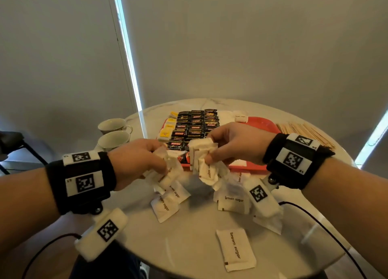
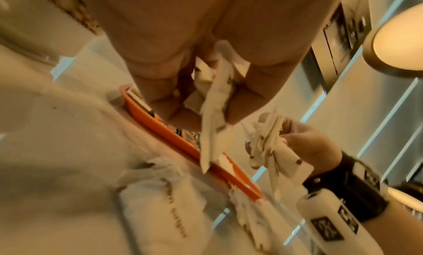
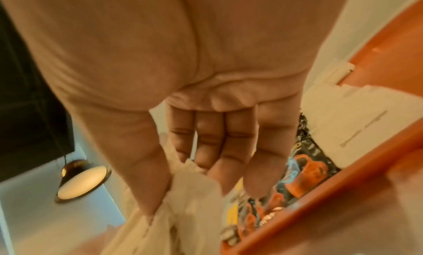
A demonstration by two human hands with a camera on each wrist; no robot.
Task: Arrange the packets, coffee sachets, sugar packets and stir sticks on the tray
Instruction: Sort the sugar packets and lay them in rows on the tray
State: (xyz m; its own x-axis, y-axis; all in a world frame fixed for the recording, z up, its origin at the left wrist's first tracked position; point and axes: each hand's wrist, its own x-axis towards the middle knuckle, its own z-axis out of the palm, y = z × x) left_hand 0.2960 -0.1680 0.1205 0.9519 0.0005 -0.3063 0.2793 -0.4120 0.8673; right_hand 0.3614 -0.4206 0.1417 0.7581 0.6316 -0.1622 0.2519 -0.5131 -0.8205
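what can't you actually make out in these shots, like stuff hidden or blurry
- Packet count in the right hand: head view, the fingers cover the bunch.
- Near end of the tray: head view, hidden behind both hands.
- Print on the table packets: left wrist view, blurred.
- Coffee sachets: right wrist view, blurred, partly behind the fingers.

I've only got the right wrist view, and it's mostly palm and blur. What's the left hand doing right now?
Observer: The left hand grips a bunch of brown sugar packets above the table, just short of the tray.
Operator: Any sugar left lying on the table?
Observer: Yes, several packets; a lone packet lies flat nearest the person.
Operator: And the stir sticks?
Observer: The stir sticks lie in a pile on the table to the right of the tray, not on it.
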